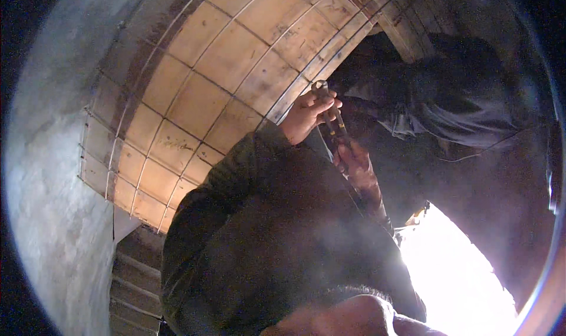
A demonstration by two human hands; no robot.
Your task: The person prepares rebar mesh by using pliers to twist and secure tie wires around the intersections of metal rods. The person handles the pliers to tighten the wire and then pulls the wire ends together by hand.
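Observation:
My left hand [309,114] is closed around the upper part of a metal two-handled tool [336,125], apparently pliers or pincers, whose head is at the edge of a steel bar grid [233,96]. Lower and to the right, my right hand [354,162] grips the same tool's handles. The grid lies over pale wooden panels [259,12]. Whether the tool's jaws are on a bar or wire is too small to tell. A long dark strip runs diagonally behind my right hand.
A rough plastered wall [47,183] curves along the left, with concrete steps [132,277] at lower left. A wooden beam [401,38] angles down at upper right. Dark folded fabric [436,118] with a thin cord fills the right side. A glaring bright opening [454,265] is at lower right.

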